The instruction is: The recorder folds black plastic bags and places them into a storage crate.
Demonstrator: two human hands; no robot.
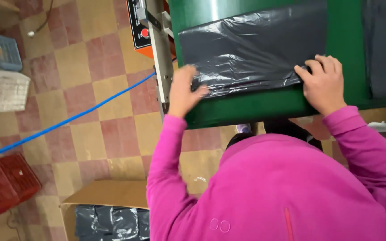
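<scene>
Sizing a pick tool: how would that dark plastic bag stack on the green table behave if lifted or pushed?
Probably floppy: the dark plastic bag stack shows wrinkles and soft folds. Likely light, being thin film. Possibly slippery: its surface is glossy, and both the left hand and right hand press its near edge on the green table.

Black plastic bag [253, 49], crinkled, flat on green table [264, 105]

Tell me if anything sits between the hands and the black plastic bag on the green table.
Nothing visible does. The left hand and right hand both already rest on the near edge of the black plastic bag, which lies on the green table.
</scene>
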